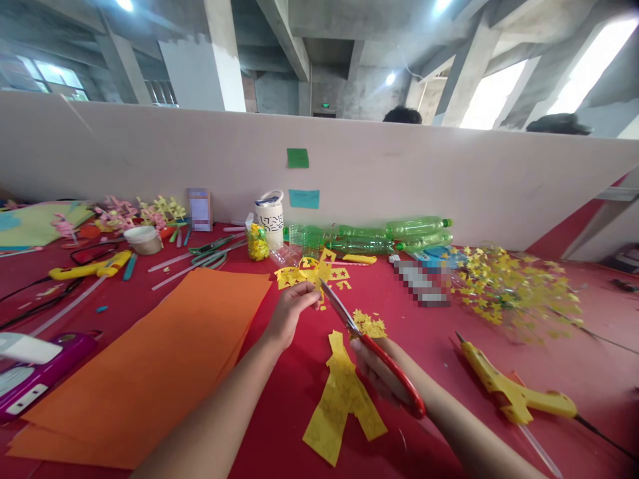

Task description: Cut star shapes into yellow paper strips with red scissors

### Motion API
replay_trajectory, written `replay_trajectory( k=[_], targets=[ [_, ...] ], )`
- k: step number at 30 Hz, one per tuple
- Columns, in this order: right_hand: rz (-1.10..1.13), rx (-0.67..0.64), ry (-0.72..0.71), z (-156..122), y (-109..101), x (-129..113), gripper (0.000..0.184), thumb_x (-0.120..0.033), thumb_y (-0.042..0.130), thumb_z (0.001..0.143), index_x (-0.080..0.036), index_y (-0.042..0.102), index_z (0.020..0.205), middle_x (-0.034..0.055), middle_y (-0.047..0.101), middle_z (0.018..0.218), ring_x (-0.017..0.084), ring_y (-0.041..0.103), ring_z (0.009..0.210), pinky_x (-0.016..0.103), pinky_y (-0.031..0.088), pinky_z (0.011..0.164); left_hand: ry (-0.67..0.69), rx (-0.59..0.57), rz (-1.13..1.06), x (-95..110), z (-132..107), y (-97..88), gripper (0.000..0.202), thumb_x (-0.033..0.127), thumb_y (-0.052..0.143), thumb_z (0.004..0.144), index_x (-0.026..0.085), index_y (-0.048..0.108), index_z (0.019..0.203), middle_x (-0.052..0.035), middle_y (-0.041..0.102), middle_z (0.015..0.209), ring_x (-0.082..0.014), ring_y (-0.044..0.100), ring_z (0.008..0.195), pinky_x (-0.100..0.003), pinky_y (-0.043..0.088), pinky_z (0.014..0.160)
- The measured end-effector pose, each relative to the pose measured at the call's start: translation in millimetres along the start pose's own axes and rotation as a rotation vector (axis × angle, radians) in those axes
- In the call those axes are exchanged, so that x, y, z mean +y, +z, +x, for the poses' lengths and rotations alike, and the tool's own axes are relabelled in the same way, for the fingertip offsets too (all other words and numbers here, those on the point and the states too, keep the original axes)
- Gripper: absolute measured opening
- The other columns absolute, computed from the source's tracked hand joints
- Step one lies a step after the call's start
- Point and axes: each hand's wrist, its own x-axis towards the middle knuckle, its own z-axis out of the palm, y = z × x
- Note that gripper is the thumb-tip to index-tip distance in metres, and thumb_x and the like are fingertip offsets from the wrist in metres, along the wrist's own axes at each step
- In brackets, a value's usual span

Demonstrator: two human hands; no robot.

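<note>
My left hand pinches a piece of yellow paper with star shapes cut out of it, held up above the red table. My right hand grips red-handled scissors, whose blades reach up to the yellow paper's lower edge. Yellow paper strips lie on the table below my hands. A small heap of cut yellow stars sits just beyond the scissors.
Orange paper sheets lie at the left. A yellow glue gun rests at the right, another at far left. Green plastic bottles line the white partition. A pile of yellow stars is at right.
</note>
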Motion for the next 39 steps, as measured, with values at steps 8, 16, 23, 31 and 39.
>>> replay_trajectory(
  k=[8,16,23,31,39],
  targets=[
    [-0.03,0.037,0.052,2.7,1.3,5.0,0.054,-0.066,0.05,0.081,-0.019,0.04,0.057,-0.0072,0.035,0.039,0.006,0.032,0.029,0.018,0.022,0.031,0.005,0.132,-0.159,-5.4,4.4,-0.8,0.009,0.025,0.065,0.074,0.017,0.065,0.071,0.0011,0.058,0.063,-0.011,0.052,0.064,-0.024,0.042,0.067],
    [-0.063,-0.013,0.034,0.9,-4.0,2.5,0.052,-0.064,0.044,0.086,-0.018,0.043,0.06,-0.0074,0.036,0.036,0.006,0.034,0.029,0.018,0.025,0.033,0.061,0.113,-0.071,-5.3,4.7,-1.5,0.011,0.027,0.06,0.078,0.018,0.06,0.071,0.001,0.058,0.065,-0.0121,0.052,0.067,-0.025,0.042,0.07],
    [-0.101,-0.062,0.008,0.5,-9.1,3.3,0.055,-0.068,0.043,0.084,-0.018,0.045,0.063,-0.0075,0.038,0.036,0.005,0.034,0.03,0.017,0.026,0.034,0.022,0.042,-0.098,-1.9,5.4,-6.4,0.009,0.022,0.06,0.076,0.017,0.06,0.068,0.0015,0.057,0.062,-0.011,0.05,0.063,-0.024,0.04,0.068],
    [-0.09,-0.072,0.006,1.6,-10.0,5.9,0.056,-0.071,0.047,0.08,-0.018,0.047,0.063,-0.0075,0.036,0.039,0.006,0.034,0.03,0.018,0.025,0.033,-0.004,-0.007,-0.141,0.0,7.8,-11.7,0.007,0.02,0.06,0.074,0.016,0.061,0.068,0.001,0.057,0.06,-0.0104,0.05,0.059,-0.024,0.04,0.065],
    [-0.076,-0.084,0.005,0.1,-10.3,6.2,0.055,-0.069,0.049,0.08,-0.017,0.047,0.062,-0.0078,0.036,0.037,0.005,0.033,0.03,0.017,0.024,0.034,-0.013,-0.034,-0.16,-2.5,9.7,-15.6,0.006,0.019,0.06,0.073,0.015,0.062,0.069,0.0013,0.058,0.059,-0.0098,0.052,0.058,-0.023,0.039,0.063]
  ],
)
